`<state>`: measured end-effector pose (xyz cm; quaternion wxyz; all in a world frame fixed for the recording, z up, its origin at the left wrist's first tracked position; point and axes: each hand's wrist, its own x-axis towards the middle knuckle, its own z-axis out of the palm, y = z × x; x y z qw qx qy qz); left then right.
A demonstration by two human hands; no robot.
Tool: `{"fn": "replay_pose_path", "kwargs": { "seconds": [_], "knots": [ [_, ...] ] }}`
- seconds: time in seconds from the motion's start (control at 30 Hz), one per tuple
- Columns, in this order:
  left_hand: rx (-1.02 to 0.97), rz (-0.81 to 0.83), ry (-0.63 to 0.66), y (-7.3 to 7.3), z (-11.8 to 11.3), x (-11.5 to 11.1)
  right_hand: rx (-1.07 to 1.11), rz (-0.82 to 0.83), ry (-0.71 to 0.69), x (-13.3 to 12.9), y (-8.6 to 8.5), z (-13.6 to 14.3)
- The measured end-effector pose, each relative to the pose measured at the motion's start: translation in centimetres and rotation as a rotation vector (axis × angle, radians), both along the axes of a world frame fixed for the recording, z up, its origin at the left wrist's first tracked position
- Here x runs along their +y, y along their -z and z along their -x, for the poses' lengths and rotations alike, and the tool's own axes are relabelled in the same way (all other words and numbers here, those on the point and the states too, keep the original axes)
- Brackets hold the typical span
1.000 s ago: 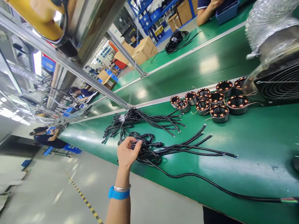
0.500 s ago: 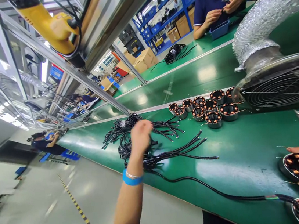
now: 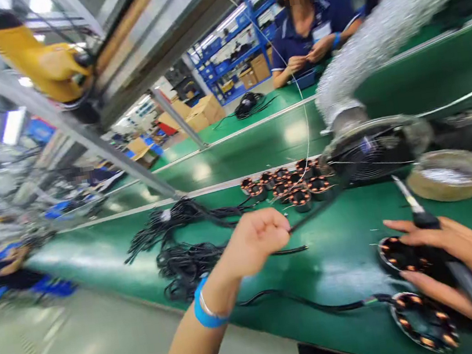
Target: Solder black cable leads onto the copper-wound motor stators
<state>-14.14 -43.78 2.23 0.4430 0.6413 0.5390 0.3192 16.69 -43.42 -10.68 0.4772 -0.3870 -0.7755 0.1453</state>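
My left hand (image 3: pixel 256 241) is closed on a black cable (image 3: pixel 312 217), whose end stretches blurred to the right from my fingers. Bundles of black cables (image 3: pixel 189 262) lie beneath and left of that wrist. In my right hand (image 3: pixel 471 261) a soldering iron (image 3: pixel 425 219) rests across the palm, tip pointing away. The thumb and fingers of the same hand grip a ring-shaped copper-wound motor stator (image 3: pixel 389 249) on the bench. Just nearer to me sits a second stator (image 3: pixel 443 323), with another black cable (image 3: pixel 306 302) running to its rim.
Several more stators (image 3: pixel 299 198) stand grouped near the bench's back rail. Right of them is a fan (image 3: pixel 365 159) with a silver duct (image 3: pixel 337 83). A tape roll (image 3: pixel 444 177) lies behind the iron. A co-worker (image 3: pixel 308 38) sits across the green bench (image 3: pixel 341 268).
My left hand has moved right from over the bundles, drawing a cable with it. The view has turned right, bringing more of my right hand and the soldering iron into sight.
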Motion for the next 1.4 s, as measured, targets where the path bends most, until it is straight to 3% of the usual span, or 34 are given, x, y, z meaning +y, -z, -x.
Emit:
{"fn": "replay_pose_path", "kwargs": {
  "seconds": [0.03,0.1,0.2,0.3,0.47,0.6,0.67,0.73,0.83,0.97,1.1,1.3,1.4],
  "knots": [
    [0.013,0.100,0.068,2.1,-1.5,0.1,-0.044,-0.013,-0.049,-0.1,-0.9,-0.2],
    [0.109,0.135,0.106,5.2,-3.6,0.2,0.008,0.027,-0.015,-0.2,-2.5,-0.2],
    [0.292,0.063,0.109,7.2,-4.4,0.5,0.152,0.161,-0.018,0.0,-3.9,0.8],
    [0.402,0.051,0.146,7.3,-3.6,0.6,0.223,0.189,0.006,0.2,-4.3,1.7],
    [0.504,0.030,0.182,5.7,-3.1,0.7,0.278,0.270,-0.074,0.4,-4.7,2.5],
    [0.303,-0.174,0.141,5.0,-5.6,1.3,0.241,0.251,-0.175,0.5,-4.9,3.5],
    [0.084,-0.095,0.211,5.7,-7.3,1.6,0.202,0.197,-0.177,0.6,-4.7,3.8],
    [-0.147,0.139,0.286,6.8,-8.6,1.8,0.185,0.137,-0.129,0.7,-4.4,4.0],
    [-0.329,0.348,0.266,8.3,-9.5,1.8,0.203,0.136,-0.028,0.8,-3.9,3.9],
    [-0.371,0.328,0.231,8.8,-9.5,1.6,0.250,0.232,-0.044,0.7,-3.8,3.7],
    [-0.423,0.414,0.251,9.0,-9.4,1.4,0.249,0.256,-0.068,0.4,-3.9,4.1],
    [-0.487,0.286,0.107,9.3,-9.6,1.3,0.165,0.101,0.006,-0.5,-3.3,4.9],
    [-0.355,0.189,0.107,9.2,-9.1,1.4,0.080,0.012,-0.031,-0.7,-3.3,4.9]
  ]
}}
